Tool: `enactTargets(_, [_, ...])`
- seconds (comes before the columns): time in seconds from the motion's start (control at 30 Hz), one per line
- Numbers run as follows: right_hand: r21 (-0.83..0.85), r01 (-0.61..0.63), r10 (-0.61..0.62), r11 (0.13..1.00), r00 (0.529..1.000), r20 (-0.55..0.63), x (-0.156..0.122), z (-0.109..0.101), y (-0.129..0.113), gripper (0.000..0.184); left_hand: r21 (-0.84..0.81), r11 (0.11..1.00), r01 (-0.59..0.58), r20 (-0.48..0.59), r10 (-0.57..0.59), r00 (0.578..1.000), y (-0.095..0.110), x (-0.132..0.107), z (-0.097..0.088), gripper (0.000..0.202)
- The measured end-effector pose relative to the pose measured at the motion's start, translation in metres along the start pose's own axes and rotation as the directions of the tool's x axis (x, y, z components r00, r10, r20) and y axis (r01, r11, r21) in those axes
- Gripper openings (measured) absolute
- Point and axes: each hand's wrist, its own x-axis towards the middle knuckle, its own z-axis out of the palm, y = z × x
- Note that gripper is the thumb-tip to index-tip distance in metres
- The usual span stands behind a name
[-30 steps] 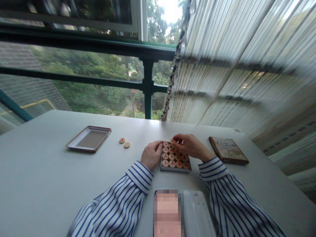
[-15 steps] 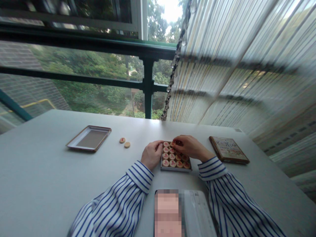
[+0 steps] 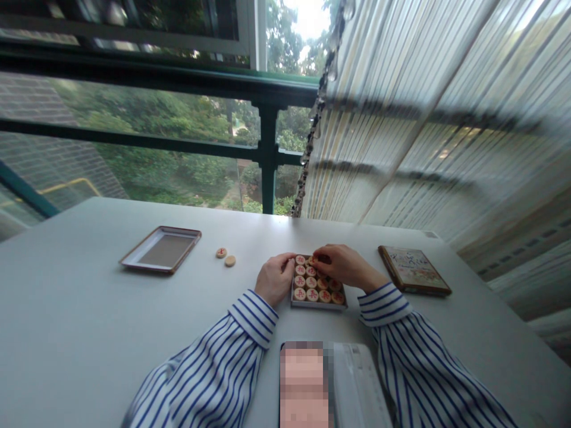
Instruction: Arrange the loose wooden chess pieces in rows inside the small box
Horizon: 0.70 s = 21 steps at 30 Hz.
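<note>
A shallow box [image 3: 319,307] stands in the middle of the table, filled with rows of round wooden Chinese chess pieces [image 3: 311,295] with red characters. My left hand [image 3: 273,280] grips the box's left edge near its far corner, thumb and fingers together. Over the far right part of the box, my right hand [image 3: 347,267] pinches a Chinese chess piece [image 3: 314,260] at the far row. That hand hides several pieces beneath it. Left of the box lie two loose pieces: one showing a red character [image 3: 221,253], the other a plain face [image 3: 230,261].
A shallow brown-rimmed tray or lid [image 3: 172,271] lies at the left of the white table [image 3: 214,309]. On the right sits a flat box with a printed top [image 3: 416,268]. A pixelated phone-like panel [image 3: 303,386] and a pale case [image 3: 359,380] lie at the near edge.
Almost nothing differs. Both hands stay at the box, with my right fingers still at the same piece in the far row.
</note>
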Motion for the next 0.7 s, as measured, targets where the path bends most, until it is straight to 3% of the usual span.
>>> enactTargets(0.7, [-0.004,-0.021,0.021,1.0,0.999,0.029,0.0006,-0.001,-0.003,0.032,0.015,1.0,-0.019,-0.018,0.019,1.0,0.0005,-0.0009,-0.0003,0.029])
